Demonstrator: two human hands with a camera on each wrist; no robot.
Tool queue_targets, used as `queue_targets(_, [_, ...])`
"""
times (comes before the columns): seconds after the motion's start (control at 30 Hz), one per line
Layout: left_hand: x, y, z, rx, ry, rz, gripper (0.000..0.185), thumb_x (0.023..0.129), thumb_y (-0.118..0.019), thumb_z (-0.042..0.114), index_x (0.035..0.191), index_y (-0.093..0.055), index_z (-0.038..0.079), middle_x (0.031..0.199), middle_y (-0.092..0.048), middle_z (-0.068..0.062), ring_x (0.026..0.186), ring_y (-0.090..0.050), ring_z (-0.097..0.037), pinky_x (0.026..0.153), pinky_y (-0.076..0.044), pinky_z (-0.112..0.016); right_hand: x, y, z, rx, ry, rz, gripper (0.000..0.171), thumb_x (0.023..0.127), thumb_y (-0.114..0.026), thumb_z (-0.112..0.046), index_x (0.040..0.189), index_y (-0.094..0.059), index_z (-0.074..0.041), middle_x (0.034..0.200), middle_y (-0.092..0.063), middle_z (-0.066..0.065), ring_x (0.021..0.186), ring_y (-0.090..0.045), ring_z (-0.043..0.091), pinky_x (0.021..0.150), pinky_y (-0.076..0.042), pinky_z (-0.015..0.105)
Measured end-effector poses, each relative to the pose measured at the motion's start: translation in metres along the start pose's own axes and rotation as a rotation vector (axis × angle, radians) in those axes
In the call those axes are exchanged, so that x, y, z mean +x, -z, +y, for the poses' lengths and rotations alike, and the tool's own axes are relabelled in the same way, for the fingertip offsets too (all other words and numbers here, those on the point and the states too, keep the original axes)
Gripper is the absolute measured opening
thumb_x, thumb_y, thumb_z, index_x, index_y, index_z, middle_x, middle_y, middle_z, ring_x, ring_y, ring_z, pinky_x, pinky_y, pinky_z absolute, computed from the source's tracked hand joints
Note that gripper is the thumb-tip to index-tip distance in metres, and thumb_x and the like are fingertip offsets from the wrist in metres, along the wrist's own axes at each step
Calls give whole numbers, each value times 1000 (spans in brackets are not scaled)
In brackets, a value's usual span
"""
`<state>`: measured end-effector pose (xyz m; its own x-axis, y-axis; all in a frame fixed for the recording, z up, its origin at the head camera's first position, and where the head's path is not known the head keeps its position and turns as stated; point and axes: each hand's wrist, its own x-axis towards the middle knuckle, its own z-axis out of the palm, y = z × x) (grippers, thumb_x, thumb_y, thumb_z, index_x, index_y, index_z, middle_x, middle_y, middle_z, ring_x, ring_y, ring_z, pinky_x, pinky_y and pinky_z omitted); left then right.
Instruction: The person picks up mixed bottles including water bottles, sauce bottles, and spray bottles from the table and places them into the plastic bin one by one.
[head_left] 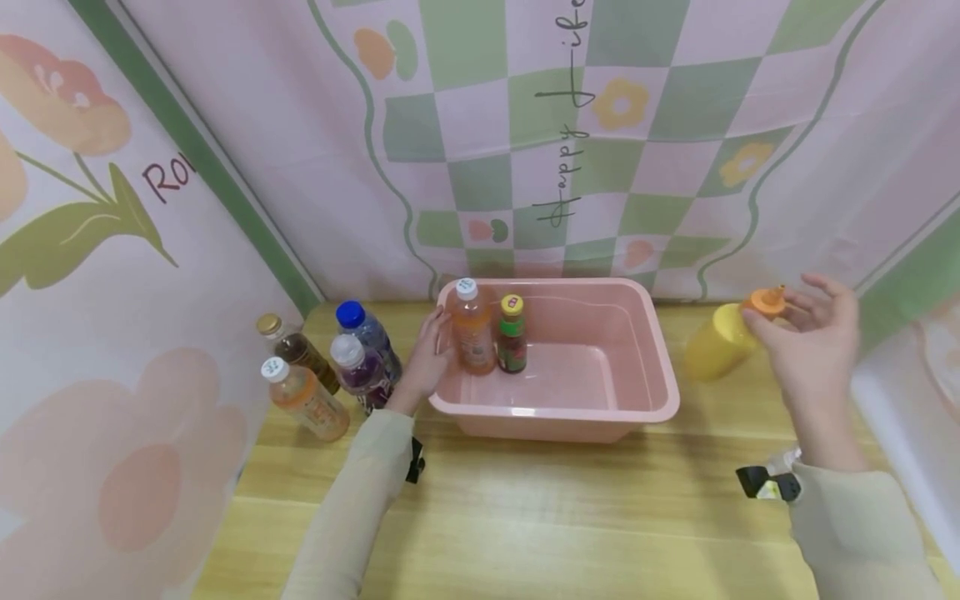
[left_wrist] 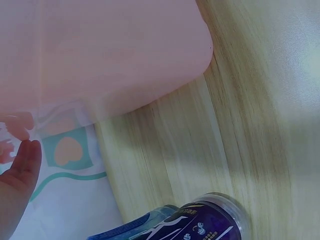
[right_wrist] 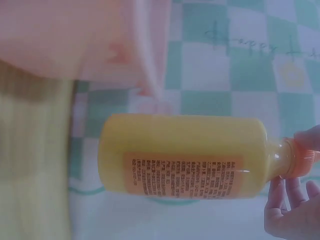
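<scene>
My right hand (head_left: 821, 358) pinches the orange nozzle cap (head_left: 765, 303) of a yellow squeeze bottle (head_left: 720, 343) to the right of the pink basin. In the right wrist view, thumb and fingers are around that cap, and printed text covers a label on the bottle's side. At the basin's left rim, my left hand (head_left: 426, 367) touches the edge with its fingers fairly straight. Inside the pink basin (head_left: 555, 429), an orange drink bottle (head_left: 474, 337) with a white cap and a small sauce bottle (head_left: 513, 346) with a yellow cap stand upright on the left side.
Left of the basin stand a purple drink bottle (head_left: 366, 377), a blue-capped bottle (head_left: 375, 333), a dark bottle (head_left: 303, 350) with a gold cap and another orange drink bottle (head_left: 311, 407). All are on a wooden table (head_left: 540, 517). A patterned curtain (head_left: 480, 179) hangs right behind the basin.
</scene>
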<state>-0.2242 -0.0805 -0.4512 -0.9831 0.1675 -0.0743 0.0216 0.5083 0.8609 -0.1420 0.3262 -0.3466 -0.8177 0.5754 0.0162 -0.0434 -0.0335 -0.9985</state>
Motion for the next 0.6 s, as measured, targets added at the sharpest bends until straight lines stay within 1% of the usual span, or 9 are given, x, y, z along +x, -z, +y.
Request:
queue_targets(0.17, [0,0,0,1,-5,1,61,92,-49,3,149,-29,11,163,-10,1,149,-16,-30,121,-16,-53,-3,-17,-19,9,31,-48,71,74,-74,9,130,-43,-22,107,-54,-9,93,-56,1,74,-50,1])
queue_targets(0.27, [1,0,0,-8,1,0,61,92,-49,4,149,-29,11,163,-9,1,149,-16,-30,121,-16,-52,-5,-34,-28,51,65,-65,67,74,-71,13,126,-45,-20,105,-55,-6,91,-57,3,74,-51,3])
queue_targets(0.37, [1,0,0,-15,8,-1,61,93,-49,4,149,-29,12,163,-9,3,149,-15,-29,121,-16,-52,-8,-51,-34,53,94,-90,64,74,-68,15,123,-46,-20,103,-55,-5,90,-57,4,74,-51,3])
queue_targets(0.43, [2,0,0,-14,5,-2,61,92,-49,4,149,-28,11,163,-8,2,149,-15,-29,121,-16,-52,-9,-61,-37,19,111,-121,63,75,-68,14,123,-46,-21,103,-55,-5,90,-57,4,74,-51,3])
queue_targets(0.6, [2,1,-2,-6,2,-1,61,92,-49,3,149,-29,12,163,-9,1,149,-16,-30,121,-16,-52,-10,-84,-39,-146,151,-213,60,80,-69,4,127,-45,-24,104,-54,-10,93,-56,1,74,-49,3])
